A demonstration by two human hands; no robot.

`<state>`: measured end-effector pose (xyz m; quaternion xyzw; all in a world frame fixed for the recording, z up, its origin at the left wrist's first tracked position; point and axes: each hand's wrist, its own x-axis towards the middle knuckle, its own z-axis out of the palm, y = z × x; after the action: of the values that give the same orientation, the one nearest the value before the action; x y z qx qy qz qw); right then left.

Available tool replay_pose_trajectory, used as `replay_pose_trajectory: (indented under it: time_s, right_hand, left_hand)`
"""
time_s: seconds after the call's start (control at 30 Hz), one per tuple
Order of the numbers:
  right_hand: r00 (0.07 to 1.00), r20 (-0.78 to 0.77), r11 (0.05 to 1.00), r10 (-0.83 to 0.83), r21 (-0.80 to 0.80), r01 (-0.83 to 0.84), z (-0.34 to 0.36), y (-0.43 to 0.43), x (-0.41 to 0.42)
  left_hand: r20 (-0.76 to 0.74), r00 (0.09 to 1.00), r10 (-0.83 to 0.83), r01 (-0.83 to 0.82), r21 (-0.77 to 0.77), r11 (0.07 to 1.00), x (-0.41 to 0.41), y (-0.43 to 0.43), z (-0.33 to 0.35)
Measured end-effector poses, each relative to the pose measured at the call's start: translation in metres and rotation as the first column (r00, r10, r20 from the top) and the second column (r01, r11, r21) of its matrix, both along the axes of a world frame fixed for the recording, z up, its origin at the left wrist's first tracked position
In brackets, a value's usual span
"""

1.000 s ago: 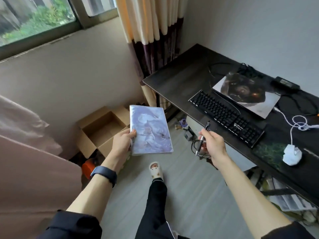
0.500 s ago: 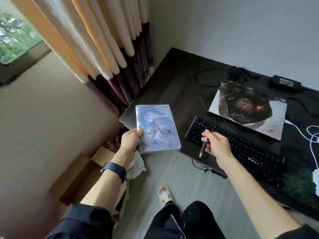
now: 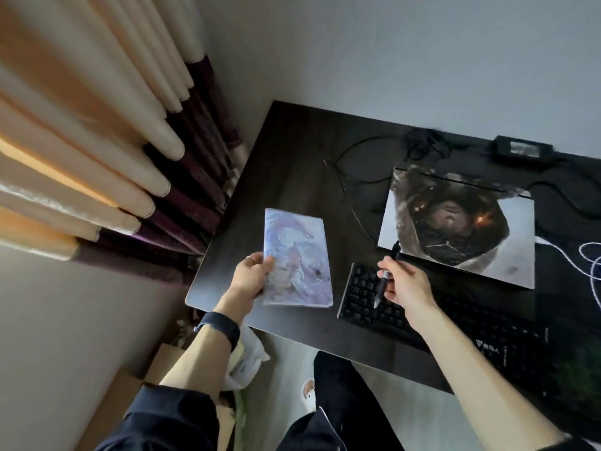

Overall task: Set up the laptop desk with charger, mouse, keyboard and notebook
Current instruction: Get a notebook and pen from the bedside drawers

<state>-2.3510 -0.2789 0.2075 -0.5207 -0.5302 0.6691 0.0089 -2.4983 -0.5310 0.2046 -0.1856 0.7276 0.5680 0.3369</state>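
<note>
My left hand (image 3: 249,278) grips the left edge of a pale purple notebook (image 3: 297,262), held flat over the left end of the dark desk (image 3: 286,151). A black pen (image 3: 385,275) is pinched in my right hand (image 3: 406,284), above the left end of the black keyboard (image 3: 432,320). Behind the keyboard lies the closed laptop (image 3: 461,226), its lid covered by a dark picture. The black charger brick (image 3: 522,148) sits at the back edge with its cables (image 3: 422,144). A white cable (image 3: 588,255) runs along the right side.
Cream and purple curtains (image 3: 113,164) hang left of the desk. A cardboard box (image 3: 130,392) and a white bag (image 3: 247,359) sit on the floor below my left arm. A grey wall (image 3: 390,53) backs the desk. My legs are under the front edge.
I have stepped closer to the desk. The notebook has moved from beyond the desk's corner to over its left end, and my right hand with the pen is now above the keyboard.
</note>
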Motion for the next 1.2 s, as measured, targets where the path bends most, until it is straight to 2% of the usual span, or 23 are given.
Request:
replay_pose_trajectory:
  time_s: [0.2,0.37,0.5,0.7,0.87,1.03,1.2]
  right_hand:
    - [0.998,0.062,0.999,0.023,-0.046,-0.020,-0.023,0.029,-0.044]
    - [0.988,0.135,0.996,0.080,-0.053,-0.074,-0.045,0.034,-0.066]
    - [0.982,0.171,0.994,0.080,-0.090,-0.065,-0.056,0.033,-0.077]
    - [0.973,0.210,0.993,0.098,-0.078,-0.083,-0.066,0.016,-0.085]
    - [0.938,0.237,0.966,0.252,0.000,-0.259,-0.077,-0.010,-0.092]
    - [0.812,0.359,0.848,0.460,0.096,-0.522,-0.089,-0.050,-0.110]
    - [0.775,0.440,0.799,0.453,0.184,-0.572,-0.093,-0.078,-0.110]
  left_hand:
    - [0.025,0.988,-0.152,0.154,-0.134,0.979,-0.050,0.035,-0.028]
    - [0.115,0.977,-0.180,0.199,-0.178,0.964,-0.068,0.053,-0.055]
    - [0.116,0.950,-0.290,0.312,-0.362,0.878,-0.075,0.051,-0.073]
    - [0.111,0.892,-0.439,0.436,-0.470,0.767,-0.083,0.030,-0.085]
    - [0.090,0.858,-0.506,0.468,-0.545,0.696,-0.092,-0.005,-0.085]
    - [0.147,0.872,-0.468,0.472,-0.509,0.720,-0.103,-0.018,-0.083]
    - [0.065,0.861,-0.504,0.446,-0.571,0.689,-0.101,-0.012,-0.087]
